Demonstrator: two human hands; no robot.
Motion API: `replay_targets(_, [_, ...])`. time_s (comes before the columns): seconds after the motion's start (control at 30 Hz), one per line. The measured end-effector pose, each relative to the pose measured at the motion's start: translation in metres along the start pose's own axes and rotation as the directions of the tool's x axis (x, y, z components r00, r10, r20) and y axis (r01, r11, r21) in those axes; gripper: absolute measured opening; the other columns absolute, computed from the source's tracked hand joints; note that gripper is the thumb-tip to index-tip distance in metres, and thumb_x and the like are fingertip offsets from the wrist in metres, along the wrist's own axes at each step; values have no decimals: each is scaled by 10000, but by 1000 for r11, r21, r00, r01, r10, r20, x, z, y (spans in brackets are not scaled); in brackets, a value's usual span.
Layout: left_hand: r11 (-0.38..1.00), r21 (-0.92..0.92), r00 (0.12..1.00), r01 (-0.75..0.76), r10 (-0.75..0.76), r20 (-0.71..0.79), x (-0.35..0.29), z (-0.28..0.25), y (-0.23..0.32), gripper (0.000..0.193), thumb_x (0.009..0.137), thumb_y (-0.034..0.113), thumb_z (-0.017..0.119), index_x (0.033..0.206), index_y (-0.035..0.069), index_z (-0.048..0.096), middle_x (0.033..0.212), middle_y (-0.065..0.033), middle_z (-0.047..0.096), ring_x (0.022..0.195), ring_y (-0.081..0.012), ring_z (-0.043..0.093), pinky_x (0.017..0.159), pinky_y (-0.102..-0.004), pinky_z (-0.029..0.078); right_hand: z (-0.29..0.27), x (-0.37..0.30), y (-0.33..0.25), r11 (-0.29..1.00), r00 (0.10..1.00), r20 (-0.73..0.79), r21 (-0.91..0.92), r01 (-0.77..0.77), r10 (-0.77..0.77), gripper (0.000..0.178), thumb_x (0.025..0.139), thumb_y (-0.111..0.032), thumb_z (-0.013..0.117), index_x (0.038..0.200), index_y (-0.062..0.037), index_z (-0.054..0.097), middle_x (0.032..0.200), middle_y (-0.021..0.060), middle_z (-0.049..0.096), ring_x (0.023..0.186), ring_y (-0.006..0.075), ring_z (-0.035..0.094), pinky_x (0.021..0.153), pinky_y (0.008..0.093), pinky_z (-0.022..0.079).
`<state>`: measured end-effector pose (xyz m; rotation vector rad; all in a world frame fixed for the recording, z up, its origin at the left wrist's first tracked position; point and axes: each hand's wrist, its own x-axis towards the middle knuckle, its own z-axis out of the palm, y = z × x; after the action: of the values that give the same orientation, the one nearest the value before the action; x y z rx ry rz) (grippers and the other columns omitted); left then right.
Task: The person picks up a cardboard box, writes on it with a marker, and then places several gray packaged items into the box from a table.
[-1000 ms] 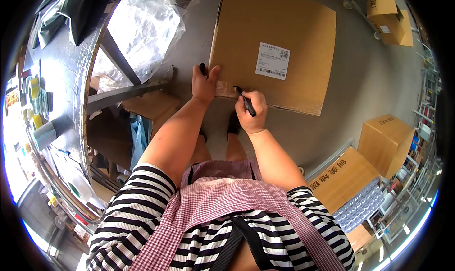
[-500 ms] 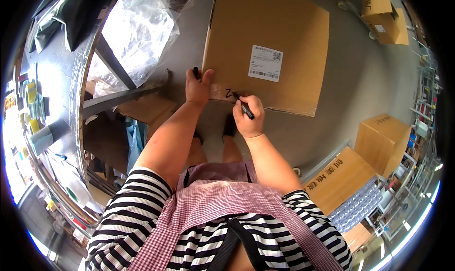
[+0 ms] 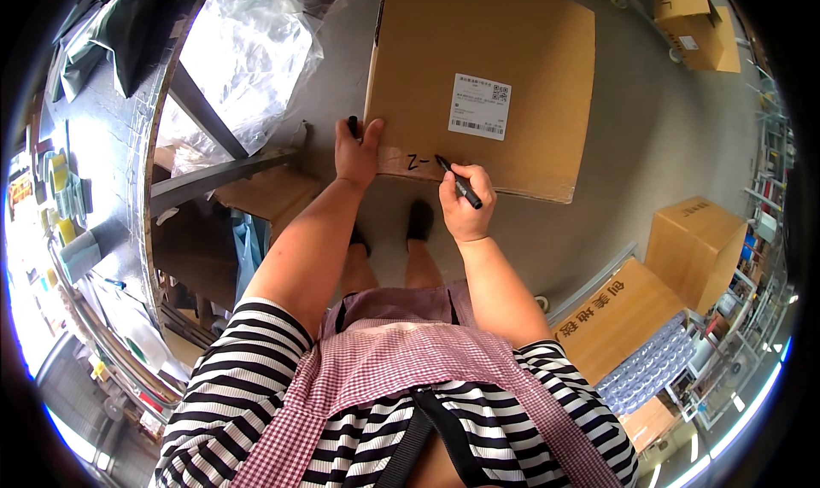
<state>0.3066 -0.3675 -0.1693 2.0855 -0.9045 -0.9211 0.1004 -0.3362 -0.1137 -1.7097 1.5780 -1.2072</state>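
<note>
A large brown cardboard box (image 3: 530, 52) lies in front of me, with a white printed label (image 3: 480, 106) on its top face. My right hand (image 3: 466, 216) is closed around a black marker pen (image 3: 466, 192). The pen's tip points at the box's near edge, where black handwritten strokes (image 3: 418, 161) stand on a strip of clear tape. At the box's near left corner, my left hand (image 3: 355, 157) rests against the edge. A small black piece that looks like the marker cap (image 3: 353, 127) sticks up from its fingers.
To the left stands a worktable (image 3: 111, 138) with tape rolls on it, and clear plastic wrap (image 3: 248, 61) bunches beside its metal leg. Cartons (image 3: 696, 253) and bubble wrap (image 3: 649, 364) stand at the right. Another open carton (image 3: 683, 27) is at the far right.
My right hand with the marker has moved a little to the right, and a short dash now follows the first character on the box. My left hand stays at the corner.
</note>
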Motion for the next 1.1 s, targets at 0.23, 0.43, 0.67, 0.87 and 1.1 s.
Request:
replay_targets(0.23, [1000, -14, 1000, -9, 9, -11, -1, 1, -2, 599, 879, 502, 741, 1093, -2, 498, 1002, -165, 625, 943, -335, 594, 858, -427, 476, -1, 0, 5, 995, 997, 29, -60, 74, -73, 151, 769, -42, 730, 886, -29, 635, 791, 151, 640, 739, 362, 641, 742, 443, 558])
replay_targets(0.43, [1000, -7, 1000, -17, 17, -6, -1, 0, -3, 598, 882, 501, 738, 1095, -3, 497, 1011, -167, 628, 945, -339, 592, 859, -431, 476, -7, -4, 6, 988, 983, 105, -3, 153, -152, 142, 756, -23, 725, 863, -31, 631, 771, 138, 635, 737, 359, 639, 870, 491, 568])
replay_targets(0.67, [999, -38, 1000, -6, 6, 9, 0, 0, -4, 588, 885, 489, 741, 1087, -7, 496, 1012, -160, 621, 936, -332, 584, 856, -420, 474, -7, -1, 4, 999, 998, 34, -4, 47, -47, 128, 790, -36, 713, 889, -17, 635, 822, 161, 654, 791, 375, 647, 821, 462, 561])
replay_targets(0.87, [995, -93, 998, 49, -45, 43, 5, 6, -15, 591, 891, 492, 734, 1096, -7, 492, 1032, -158, 616, 953, -326, 580, 867, -415, 470, -7, 0, 7, 999, 999, 32, -31, 30, -29, 136, 810, -53, 715, 921, -14, 645, 862, 169, 658, 813, 377, 652, 745, 435, 537])
replay_targets(1.1, [995, -41, 992, -86, 82, -91, 6, 11, -23, 463, 901, 424, 750, 991, 28, 527, 847, -80, 595, 687, -195, 564, 601, -346, 484, -8, -2, 8, 997, 998, 38, -49, 57, -55, 142, 803, -49, 714, 906, -16, 622, 842, 163, 640, 807, 373, 642, 728, 433, 529])
